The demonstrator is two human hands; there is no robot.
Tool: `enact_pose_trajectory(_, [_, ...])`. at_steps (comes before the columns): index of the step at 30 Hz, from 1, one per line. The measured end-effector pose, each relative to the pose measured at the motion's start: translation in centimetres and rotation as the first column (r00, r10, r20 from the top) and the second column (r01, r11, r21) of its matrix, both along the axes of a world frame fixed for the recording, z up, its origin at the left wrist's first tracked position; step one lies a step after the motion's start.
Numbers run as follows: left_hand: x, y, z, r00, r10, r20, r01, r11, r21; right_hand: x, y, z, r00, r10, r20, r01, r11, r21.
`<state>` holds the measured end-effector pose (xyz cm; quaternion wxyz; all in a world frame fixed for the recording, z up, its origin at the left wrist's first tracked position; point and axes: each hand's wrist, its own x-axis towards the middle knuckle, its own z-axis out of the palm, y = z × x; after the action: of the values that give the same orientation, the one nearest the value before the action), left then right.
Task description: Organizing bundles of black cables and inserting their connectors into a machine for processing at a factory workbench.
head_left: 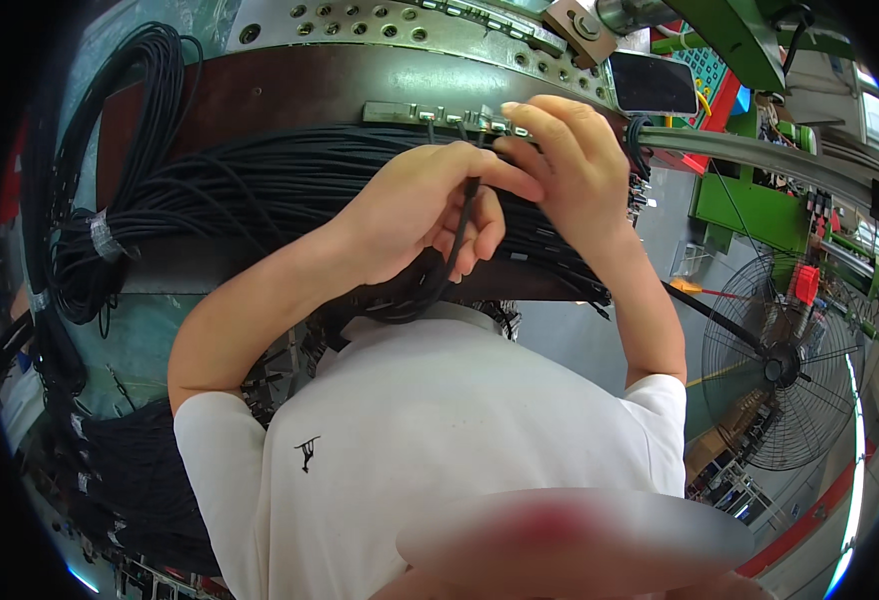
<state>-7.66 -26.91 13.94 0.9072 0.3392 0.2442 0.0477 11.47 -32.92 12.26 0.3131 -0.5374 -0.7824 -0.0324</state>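
Note:
My left hand (425, 205) is closed on a black cable (466, 215), which runs between the fingers and loops down in front of my white shirt. The cable's upper end reaches a narrow metal strip fixture (400, 113) with small slots and silvery parts. My right hand (582, 170) is just right of the left, its thumb and fingers curled together at the fixture's right end. Whatever sits between those fingertips is too small to make out. Under both hands lies a thick bundle of black cables (280, 165) across the brown bench top (260, 90).
Coiled black cables tied with clear wrap (108, 236) lie at the left. Behind the bench top runs a perforated metal plate (345, 22). A dark-screened phone (653, 83) rests at the back right, near a metal rail (750, 147). A large caged fan (780, 365) stands right.

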Motion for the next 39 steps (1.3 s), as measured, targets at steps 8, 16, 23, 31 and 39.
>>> enact_pose_trajectory(8, [-3.1, 1.4, 3.8, 0.979, -0.107, -0.172, 0.201, 0.426, 0.882, 1.5, -0.1, -1.1, 0.983, -0.093, -0.160, 0.079, 0.992, -0.095])
enact_pose_trajectory(16, [-0.9, 3.4, -5.3, 0.976, 0.204, -0.074, 0.206, -0.758, 0.618, 2.0, -0.5, -2.0, 0.991, -0.036, -0.128, 0.020, 0.992, -0.126])
enact_pose_trajectory(23, [0.1, 3.7, -4.5, 0.981, 0.191, 0.008, 0.123, -0.661, 0.741, 2.0, -0.3, -2.2, 0.992, -0.030, -0.123, 0.014, 0.992, -0.127])
enact_pose_trajectory(31, [-1.8, 4.8, -4.4, 0.981, 0.179, -0.074, 0.180, -0.705, 0.686, 1.8, -0.5, -2.3, 0.998, -0.054, 0.022, 0.056, 0.991, -0.125])
enact_pose_trajectory(39, [-1.6, 4.9, -4.2, 0.985, 0.166, -0.051, 0.149, -0.657, 0.739, 1.7, -0.7, -2.4, 0.998, -0.063, 0.017, 0.065, 0.984, -0.168])
